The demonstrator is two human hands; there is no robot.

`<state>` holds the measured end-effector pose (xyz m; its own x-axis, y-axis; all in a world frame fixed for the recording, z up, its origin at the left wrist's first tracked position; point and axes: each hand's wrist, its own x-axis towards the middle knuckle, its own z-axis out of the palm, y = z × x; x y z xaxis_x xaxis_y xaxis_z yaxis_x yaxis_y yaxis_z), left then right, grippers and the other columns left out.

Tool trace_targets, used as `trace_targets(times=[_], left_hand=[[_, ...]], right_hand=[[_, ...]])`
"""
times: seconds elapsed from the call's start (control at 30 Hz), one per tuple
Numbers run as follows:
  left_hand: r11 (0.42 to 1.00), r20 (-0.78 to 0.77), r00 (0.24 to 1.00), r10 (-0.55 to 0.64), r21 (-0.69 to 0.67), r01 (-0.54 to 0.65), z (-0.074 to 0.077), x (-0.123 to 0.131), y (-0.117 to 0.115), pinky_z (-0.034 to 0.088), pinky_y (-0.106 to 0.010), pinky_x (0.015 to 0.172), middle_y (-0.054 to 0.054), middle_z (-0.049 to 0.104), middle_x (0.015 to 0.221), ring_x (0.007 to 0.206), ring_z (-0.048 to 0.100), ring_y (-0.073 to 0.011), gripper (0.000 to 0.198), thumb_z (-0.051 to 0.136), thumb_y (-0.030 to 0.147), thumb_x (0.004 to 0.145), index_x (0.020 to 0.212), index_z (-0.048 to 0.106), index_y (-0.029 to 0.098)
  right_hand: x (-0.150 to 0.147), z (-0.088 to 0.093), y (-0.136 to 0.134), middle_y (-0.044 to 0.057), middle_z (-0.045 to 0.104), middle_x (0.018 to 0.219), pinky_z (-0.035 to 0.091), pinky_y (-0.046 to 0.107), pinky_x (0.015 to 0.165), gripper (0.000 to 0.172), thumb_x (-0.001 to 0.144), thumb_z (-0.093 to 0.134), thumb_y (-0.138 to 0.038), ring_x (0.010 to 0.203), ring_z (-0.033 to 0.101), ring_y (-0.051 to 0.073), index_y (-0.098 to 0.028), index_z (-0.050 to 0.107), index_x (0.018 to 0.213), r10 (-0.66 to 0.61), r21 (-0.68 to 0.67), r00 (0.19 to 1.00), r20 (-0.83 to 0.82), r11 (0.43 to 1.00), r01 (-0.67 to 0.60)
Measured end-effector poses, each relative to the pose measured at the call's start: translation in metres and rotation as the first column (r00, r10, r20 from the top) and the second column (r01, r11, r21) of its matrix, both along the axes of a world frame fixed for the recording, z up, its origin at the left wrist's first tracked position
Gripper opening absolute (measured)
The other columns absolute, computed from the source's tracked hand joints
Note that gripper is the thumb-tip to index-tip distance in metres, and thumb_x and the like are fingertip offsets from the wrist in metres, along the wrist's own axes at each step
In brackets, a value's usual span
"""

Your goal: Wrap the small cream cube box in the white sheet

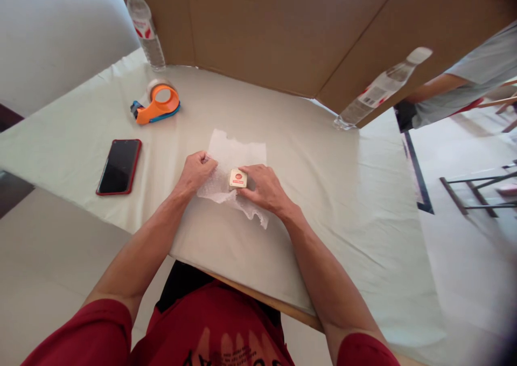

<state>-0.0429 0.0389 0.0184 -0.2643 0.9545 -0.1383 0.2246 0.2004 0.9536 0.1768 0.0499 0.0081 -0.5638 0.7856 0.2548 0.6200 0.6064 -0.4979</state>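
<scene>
A sheet of bubble wrap (238,151) lies spread on the cloth-covered table, its near edge crumpled. On top of it sits a small cream-coloured box (238,178) with a red logo on its upper face. My right hand (264,187) grips this box from the right, thumb on the near side and fingers on the far side. At the sheet's left edge, my left hand (197,170) is closed, pinching the bubble wrap between thumb and fingers.
An orange and blue tape dispenser (163,104) and a red-cased phone (119,166) lie to the left. Water bottles (146,29) (377,94) stand by a tall cardboard panel (258,32). Another person's arm (438,85) shows behind the panel at right.
</scene>
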Motion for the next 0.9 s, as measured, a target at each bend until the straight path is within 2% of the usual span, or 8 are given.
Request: trace_targets(times=[0.13, 0.2, 0.3, 0.37, 0.5, 0.63, 0.77, 0.9], left_hand=[[1.0, -0.005, 1.0, 0.002, 0.011, -0.002, -0.002, -0.001, 0.001, 0.03, -0.022, 0.049, 0.004, 0.052, 0.055, 0.05, 0.042, -0.0097, 0.008, 0.059, 0.021, 0.069, 0.062, 0.054, 0.019], [1.0, -0.015, 1.0, -0.01, 0.016, 0.011, -0.003, -0.002, 0.001, 0.029, -0.022, 0.048, 0.004, 0.052, 0.055, 0.05, 0.041, -0.0094, 0.009, 0.059, 0.021, 0.069, 0.062, 0.054, 0.019], [1.0, -0.035, 0.999, -0.02, 0.016, 0.02, -0.003, -0.002, 0.001, 0.029, -0.022, 0.048, 0.004, 0.052, 0.055, 0.05, 0.041, -0.0094, 0.009, 0.06, 0.021, 0.069, 0.061, 0.054, 0.019], [1.0, -0.033, 0.999, -0.018, 0.008, 0.018, -0.003, -0.003, 0.0, 0.03, -0.022, 0.048, 0.003, 0.053, 0.055, 0.05, 0.043, -0.0099, 0.009, 0.06, 0.022, 0.068, 0.062, 0.055, 0.019], [1.0, -0.046, 0.999, -0.023, 0.001, 0.023, -0.002, -0.005, 0.0, 0.031, -0.022, 0.048, 0.003, 0.055, 0.056, 0.05, 0.045, -0.0104, 0.011, 0.06, 0.025, 0.069, 0.063, 0.054, 0.019], [0.999, -0.079, 0.996, -0.034, -0.003, 0.033, -0.005, -0.007, 0.001, 0.032, -0.022, 0.049, 0.003, 0.054, 0.057, 0.051, 0.044, -0.0103, 0.012, 0.059, 0.027, 0.07, 0.064, 0.054, 0.018], [0.997, -0.092, 0.994, -0.058, 0.046, 0.062, -0.011, -0.005, 0.003, 0.033, -0.023, 0.051, 0.003, 0.055, 0.059, 0.054, 0.045, -0.0107, 0.013, 0.06, 0.03, 0.072, 0.067, 0.055, 0.018], [0.993, -0.256, 0.964, -0.076, 0.07, 0.097, -0.014, -0.003, 0.005, 0.04, -0.026, 0.059, 0.002, 0.057, 0.064, 0.06, 0.05, -0.013, 0.011, 0.058, 0.028, 0.077, 0.073, 0.056, 0.019]], right_hand=[[0.039, 0.017, 0.017, 0.013, 0.073, 0.123, 0.049, 0.05, 0.097, 0.045, 0.077, 0.072, -0.034, 0.111, 0.066, 0.033, -0.021, 0.068, 0.12, -0.199, 0.081, 0.978, -0.061, 0.976, 0.204], [0.066, 0.025, 0.024, 0.013, 0.074, 0.117, 0.052, 0.049, 0.092, 0.042, 0.076, 0.07, -0.034, 0.105, 0.067, 0.033, -0.021, 0.069, 0.116, -0.295, 0.038, 0.955, 0.01, 0.955, 0.294], [0.097, 0.03, 0.029, 0.012, 0.076, 0.107, 0.053, 0.05, 0.084, 0.041, 0.073, 0.073, -0.038, 0.096, 0.069, 0.035, -0.022, 0.072, 0.111, -0.311, -0.088, 0.929, 0.203, 0.939, 0.334], [0.105, 0.033, 0.028, 0.013, 0.075, 0.114, 0.053, 0.054, 0.087, 0.047, 0.07, 0.077, -0.038, 0.102, 0.068, 0.037, -0.022, 0.072, 0.114, -0.291, -0.108, 0.924, 0.247, 0.94, 0.324], [0.085, 0.045, 0.016, 0.013, 0.071, 0.126, 0.048, 0.058, 0.101, 0.044, 0.078, 0.07, -0.035, 0.115, 0.065, 0.036, -0.021, 0.07, 0.12, -0.319, -0.015, 0.947, 0.044, 0.947, 0.32], [0.043, 0.053, 0.0, 0.009, 0.074, 0.118, 0.051, 0.049, 0.103, 0.028, 0.088, 0.062, -0.031, 0.113, 0.067, 0.027, -0.023, 0.071, 0.113, -0.156, 0.0, 0.977, -0.148, 0.988, 0.157], [0.016, 0.039, -0.008, 0.01, 0.063, 0.14, 0.044, 0.05, 0.115, 0.045, 0.085, 0.07, -0.036, 0.134, 0.056, 0.029, -0.025, 0.064, 0.129, 0.063, -0.104, 0.998, -0.003, 0.993, -0.063], [0.015, 0.025, -0.006, 0.016, 0.053, 0.15, 0.041, 0.054, 0.117, 0.066, 0.078, 0.077, -0.035, 0.141, 0.048, 0.036, -0.018, 0.057, 0.138, 0.091, -0.216, 0.95, 0.298, 0.976, -0.025]])
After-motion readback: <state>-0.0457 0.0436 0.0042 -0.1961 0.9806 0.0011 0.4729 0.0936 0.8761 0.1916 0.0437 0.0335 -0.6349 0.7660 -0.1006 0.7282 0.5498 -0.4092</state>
